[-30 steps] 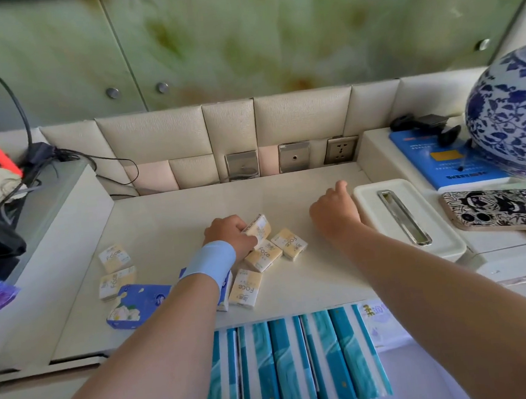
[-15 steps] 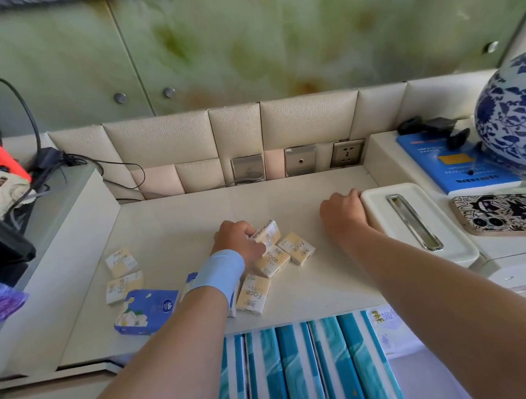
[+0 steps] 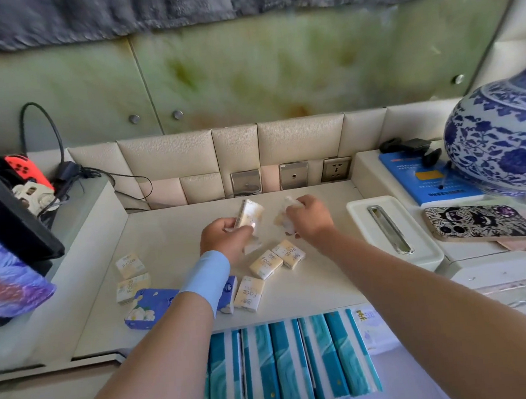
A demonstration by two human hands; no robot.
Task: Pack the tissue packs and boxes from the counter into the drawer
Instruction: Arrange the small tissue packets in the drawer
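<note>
Above the bench (image 3: 325,276), both hands just rose: left hand (image 3: 224,239) fingers clamp a pack (image 3: 250,213), right hand (image 3: 312,219) fingers clamp a second pack (image 3: 284,221). Spare packs (image 3: 265,264) lie below the fingers. Drawer (image 3: 404,371) likely next.

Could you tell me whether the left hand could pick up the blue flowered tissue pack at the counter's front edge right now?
Probably not yet: the left hand grips a cream pack. The blue flowered pack lies by its forearm, otherwise unblocked.

Left hand (image 3: 224,239) and right hand (image 3: 313,222) grip tissue packs (image 3: 250,213).
</note>
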